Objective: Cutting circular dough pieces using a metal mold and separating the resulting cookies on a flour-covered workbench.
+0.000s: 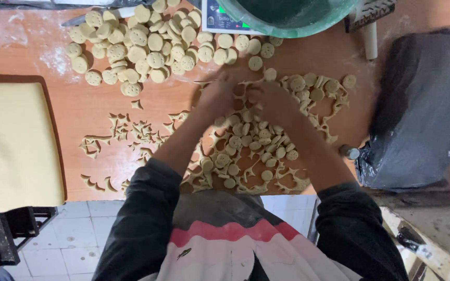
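Observation:
My left hand (pixel 219 96) and my right hand (pixel 273 99) are close together over a cut sheet of pale dough (pixel 259 143) on the orange table (pixel 173 101). Both are blurred by motion, with fingers curled down into the round dough discs (pixel 246 140) and the lacy scraps. I cannot tell whether either hand grips a piece. Both forearms come from dark sleeves at the table's near edge.
A heap of cut discs (pixel 141 44) lies at the far left. Dough scraps (pixel 126 132) are strewn to the left, beside a rolled dough sheet (pixel 14 140). A green bowl (pixel 282 15) sits on a scale (pixel 220 18); a dark plastic bag (pixel 423 109) lies right.

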